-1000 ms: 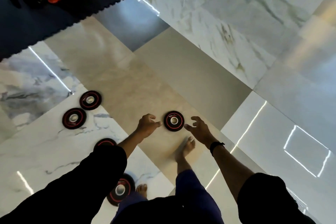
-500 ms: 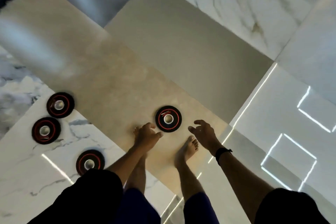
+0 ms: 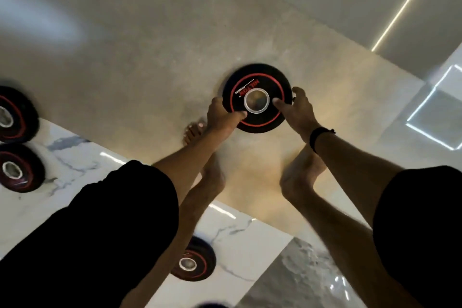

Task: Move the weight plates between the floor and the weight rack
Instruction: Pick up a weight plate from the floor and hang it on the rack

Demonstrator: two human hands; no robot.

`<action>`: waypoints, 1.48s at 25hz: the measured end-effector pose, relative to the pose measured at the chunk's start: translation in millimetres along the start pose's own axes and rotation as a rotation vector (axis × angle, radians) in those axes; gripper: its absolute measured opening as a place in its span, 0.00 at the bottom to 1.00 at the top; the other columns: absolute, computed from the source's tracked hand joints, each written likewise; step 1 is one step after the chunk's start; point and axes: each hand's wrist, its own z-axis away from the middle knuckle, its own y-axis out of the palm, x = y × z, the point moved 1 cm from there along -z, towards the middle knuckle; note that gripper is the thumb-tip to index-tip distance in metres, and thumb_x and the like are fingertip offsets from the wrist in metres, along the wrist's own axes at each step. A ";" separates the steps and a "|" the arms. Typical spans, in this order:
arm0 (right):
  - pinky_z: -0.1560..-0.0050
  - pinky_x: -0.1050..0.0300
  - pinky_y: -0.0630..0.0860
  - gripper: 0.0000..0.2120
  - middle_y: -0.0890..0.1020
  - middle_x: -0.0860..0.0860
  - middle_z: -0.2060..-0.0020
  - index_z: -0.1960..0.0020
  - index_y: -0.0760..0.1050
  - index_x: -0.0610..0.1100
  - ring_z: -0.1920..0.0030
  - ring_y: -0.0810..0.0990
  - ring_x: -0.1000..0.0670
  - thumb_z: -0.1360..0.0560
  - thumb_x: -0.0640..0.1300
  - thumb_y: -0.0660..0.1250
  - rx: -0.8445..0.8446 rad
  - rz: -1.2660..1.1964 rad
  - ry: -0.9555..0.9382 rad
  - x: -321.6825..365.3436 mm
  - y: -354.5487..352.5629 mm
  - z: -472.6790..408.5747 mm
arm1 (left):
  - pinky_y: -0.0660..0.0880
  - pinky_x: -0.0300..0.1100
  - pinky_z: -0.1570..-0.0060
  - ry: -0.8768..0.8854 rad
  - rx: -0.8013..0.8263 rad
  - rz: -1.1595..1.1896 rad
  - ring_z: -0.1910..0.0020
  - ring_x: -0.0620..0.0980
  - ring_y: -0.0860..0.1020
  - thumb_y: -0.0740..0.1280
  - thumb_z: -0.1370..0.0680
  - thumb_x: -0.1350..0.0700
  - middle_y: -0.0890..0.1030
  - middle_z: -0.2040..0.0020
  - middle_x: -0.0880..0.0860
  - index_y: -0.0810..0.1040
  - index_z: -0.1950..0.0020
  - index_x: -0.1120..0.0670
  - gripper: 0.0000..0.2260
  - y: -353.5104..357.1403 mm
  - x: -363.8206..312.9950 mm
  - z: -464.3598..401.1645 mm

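1. The plate (image 3: 257,82) lies flat on the beige floor tile (image 3: 155,62), ahead of the person's bare feet. It is black with a red ring and a metal-lined centre hole.
2. The left hand (image 3: 223,117) grasps the plate's left edge: the thumb lies across the top face near the hole, and the fingers curl around the rim.
3. The right hand (image 3: 297,110) grasps the right edge in the same way, thumb on top pointing at the hole, fingers wrapped over the rim. A dark band (image 3: 318,136) sits on that wrist.
4. Whether the plate still touches the floor or is just clear of it cannot be told; its far edge is blurred.
5. Two more plates lie flat at the left border: the upper one (image 3: 15,115) on the beige tile and the lower one (image 3: 21,169) on the white marble tile (image 3: 75,182), near each other.
6. A fourth plate (image 3: 197,260) lies on the marble tile behind the feet, partly hidden by the left leg.
7. Black sleeves (image 3: 112,220) cover both upper arms.
8. The rack is out of view.
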 end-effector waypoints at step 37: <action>0.64 0.60 0.80 0.14 0.81 0.43 0.62 0.50 0.80 0.33 0.62 0.81 0.47 0.28 0.41 0.76 0.106 -0.229 -0.410 231.0 -252.6 493.0 | 0.82 0.45 0.64 0.453 0.296 0.088 0.59 0.52 0.84 0.79 0.31 0.50 0.85 0.59 0.55 0.82 0.51 0.59 0.16 -296.6 -217.2 462.4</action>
